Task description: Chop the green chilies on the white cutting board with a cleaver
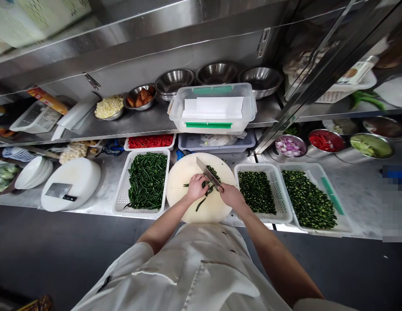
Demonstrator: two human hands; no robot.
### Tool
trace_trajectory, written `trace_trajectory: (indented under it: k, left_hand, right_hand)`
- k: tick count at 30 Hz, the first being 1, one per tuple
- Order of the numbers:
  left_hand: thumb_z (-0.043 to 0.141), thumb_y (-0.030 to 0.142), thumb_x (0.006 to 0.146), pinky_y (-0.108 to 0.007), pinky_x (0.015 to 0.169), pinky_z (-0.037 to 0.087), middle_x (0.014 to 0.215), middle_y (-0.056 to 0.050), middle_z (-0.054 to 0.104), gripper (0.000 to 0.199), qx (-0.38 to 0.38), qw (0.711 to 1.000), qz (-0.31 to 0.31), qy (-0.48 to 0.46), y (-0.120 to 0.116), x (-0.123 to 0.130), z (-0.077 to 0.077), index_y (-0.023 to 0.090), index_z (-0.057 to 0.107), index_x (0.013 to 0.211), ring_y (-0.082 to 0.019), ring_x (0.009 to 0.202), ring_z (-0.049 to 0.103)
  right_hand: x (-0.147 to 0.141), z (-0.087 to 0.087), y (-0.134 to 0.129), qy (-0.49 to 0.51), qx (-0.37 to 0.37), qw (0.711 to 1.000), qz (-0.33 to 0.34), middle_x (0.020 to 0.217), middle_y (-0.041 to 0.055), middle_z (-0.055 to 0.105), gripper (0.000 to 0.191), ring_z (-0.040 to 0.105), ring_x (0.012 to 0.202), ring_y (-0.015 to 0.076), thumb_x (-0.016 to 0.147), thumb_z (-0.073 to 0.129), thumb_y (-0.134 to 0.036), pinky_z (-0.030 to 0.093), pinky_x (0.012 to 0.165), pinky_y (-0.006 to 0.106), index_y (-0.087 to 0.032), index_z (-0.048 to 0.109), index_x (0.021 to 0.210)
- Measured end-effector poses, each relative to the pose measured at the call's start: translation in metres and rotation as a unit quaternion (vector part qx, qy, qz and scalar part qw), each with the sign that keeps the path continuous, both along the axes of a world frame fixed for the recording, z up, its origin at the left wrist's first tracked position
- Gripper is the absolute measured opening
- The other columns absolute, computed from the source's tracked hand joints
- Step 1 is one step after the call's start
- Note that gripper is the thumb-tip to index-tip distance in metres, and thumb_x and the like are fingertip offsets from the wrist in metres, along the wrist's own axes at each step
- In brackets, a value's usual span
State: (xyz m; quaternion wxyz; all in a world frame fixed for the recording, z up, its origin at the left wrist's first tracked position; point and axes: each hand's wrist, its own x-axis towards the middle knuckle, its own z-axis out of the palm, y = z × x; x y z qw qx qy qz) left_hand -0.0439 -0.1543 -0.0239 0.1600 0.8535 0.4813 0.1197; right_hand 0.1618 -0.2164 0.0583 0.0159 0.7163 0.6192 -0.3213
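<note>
the work looks well along, though not finished: chopped green chilies fill much of the perforated basket (281,190) just right of the round board (179,172) and the clear tub (345,222) beyond it, while a large heap of whole green chilies (147,179) waits uncut in the white basket (118,190) on the left. on the board, a small pile of cut bits (213,172) lies on the far side of the cleaver (207,173); a few long chilies sit under the left hand (198,186), its fingers curled down on them, and one lies loose on the near side. the right hand (232,195) is closed round the cleaver's handle. no brand can be read: the orange box (47,100) at far left and the carton (359,71) at far right carry print too small to make out.
</note>
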Motion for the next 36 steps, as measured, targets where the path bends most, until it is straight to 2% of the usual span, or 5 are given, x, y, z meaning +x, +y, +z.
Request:
trace_trajectory:
  k: [4,7,26,32,36]
  left_hand:
    - [0.075,0.047,0.092,-0.05,0.117,0.043,0.136,-0.011,0.06,0.042,0.021,0.998,-0.06,-0.015,-0.009,-0.013,0.007,0.025,0.068,0.126,-0.032,0.135,0.048]
    - [0.074,0.044,0.092,-0.051,0.117,0.043,0.134,-0.01,0.061,0.033,0.019,0.995,-0.094,-0.004,-0.015,-0.018,0.007,0.027,0.071,0.12,-0.032,0.135,0.048]
    - [0.064,0.036,0.097,-0.05,0.116,0.042,0.133,-0.008,0.065,0.024,-0.012,0.993,-0.117,-0.035,-0.015,-0.042,0.001,0.029,0.074,0.117,-0.031,0.133,0.051]
    - [0.074,0.049,0.091,-0.051,0.116,0.04,0.136,-0.009,0.062,0.038,-0.016,0.99,-0.137,-0.041,-0.017,-0.053,0.004,0.03,0.073,0.125,-0.032,0.136,0.047]
    - [0.072,0.055,0.093,-0.051,0.116,0.039,0.136,-0.009,0.061,0.042,-0.02,0.987,-0.158,-0.032,-0.016,-0.059,0.005,0.029,0.073,0.126,-0.033,0.135,0.047]
  right_hand:
    - [-0.012,0.004,0.005,-0.003,0.008,1.0,0.016,0.119,0.0142,0.079,0.034,0.074,0.111,0.0277,0.111,0.042,-0.034,0.049,0.092,0.034,-0.022,0.072,0.122]
    - [-0.024,0.005,0.013,-0.016,-0.019,1.0,0.008,0.123,0.0171,0.077,0.036,0.074,0.112,0.0277,0.112,0.04,-0.033,0.05,0.094,0.035,-0.02,0.068,0.131]
    - [-0.059,-0.001,0.014,-0.074,-0.036,0.997,0.012,0.124,0.0194,0.076,0.04,0.074,0.114,0.0291,0.113,0.037,-0.036,0.052,0.095,0.036,-0.016,0.065,0.134]
    - [-0.067,0.0,0.006,-0.072,-0.03,0.997,0.011,0.122,0.019,0.076,0.04,0.074,0.113,0.0286,0.114,0.037,-0.039,0.052,0.094,0.035,-0.017,0.065,0.132]
    - [-0.075,-0.001,0.011,-0.069,-0.058,0.996,-0.01,0.126,0.0189,0.075,0.04,0.073,0.115,0.0273,0.115,0.034,-0.037,0.052,0.095,0.034,-0.017,0.063,0.134]
